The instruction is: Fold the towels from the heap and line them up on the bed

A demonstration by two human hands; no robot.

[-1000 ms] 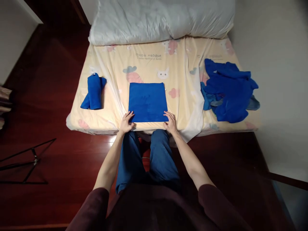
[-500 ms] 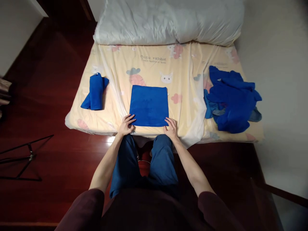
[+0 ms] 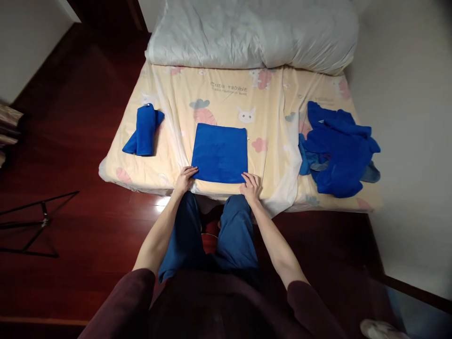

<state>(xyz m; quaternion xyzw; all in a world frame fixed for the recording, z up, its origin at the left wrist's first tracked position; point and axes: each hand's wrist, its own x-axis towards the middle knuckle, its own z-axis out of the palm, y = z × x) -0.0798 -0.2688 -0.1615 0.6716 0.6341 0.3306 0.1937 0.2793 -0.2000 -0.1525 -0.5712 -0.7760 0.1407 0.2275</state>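
A blue cloth [image 3: 221, 153] lies flat in a near-square on the bed's patterned sheet [image 3: 226, 106], in front of my knees. At its near left corner my left hand [image 3: 186, 179] has its fingers together on the edge, closed on the corner. My right hand [image 3: 250, 185] is at the near right corner, fingertips and thumb closed on the cloth edge there. Two rolled blue cloths [image 3: 144, 129] lie crossed on the left of the bed. On the right is a loose heap of blue cloths [image 3: 341, 150].
A thick grey-white rolled quilt [image 3: 252, 35] lies along the far side of the bed. Black metal legs [image 3: 44, 221] stand on the floor at the left. A pale wall rises at the right.
The view has shifted slightly. My left hand's fingers have drawn together at the cloth's corner; my right hand stays at its corner. The cloth keeps its shape.
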